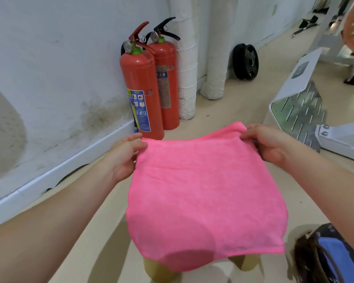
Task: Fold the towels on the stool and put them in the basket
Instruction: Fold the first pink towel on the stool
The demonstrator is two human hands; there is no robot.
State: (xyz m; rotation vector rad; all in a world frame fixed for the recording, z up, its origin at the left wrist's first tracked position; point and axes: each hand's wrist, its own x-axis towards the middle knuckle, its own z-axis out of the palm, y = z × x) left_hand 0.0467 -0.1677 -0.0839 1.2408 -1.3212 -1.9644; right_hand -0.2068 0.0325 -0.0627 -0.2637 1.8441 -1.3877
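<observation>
- Clearly the folding step is only beginning: a pink towel (206, 193) is held spread out, a single flat layer with no crease in it, so by my judgement none of the fold is made yet.
- Left hand (124, 158) pinches the far left corner of the towel; right hand (271, 144) pinches the far right corner, fingers closed on the cloth, the top edge sagging a little between them.
- The towel hangs over the stool (164, 270), whose pale yellowish legs show just below its near hem; whether the cloth touches the seat I cannot tell.
- Next, I judge, the far edge should be brought toward the near hem, corners matched, then halved again on the stool.
- The basket (331, 256) sits right of the towel, beside the stool: dark patterned fabric with something blue inside, partly cut off by the frame edge.
- The towel looks like soft, fine-napped microfibre, thin enough that a dark shape shows through its lower part; it will drape limply.
- Beyond the towel stand two red fire extinguishers (149, 86), glossy metal cylinders against the white wall.
</observation>
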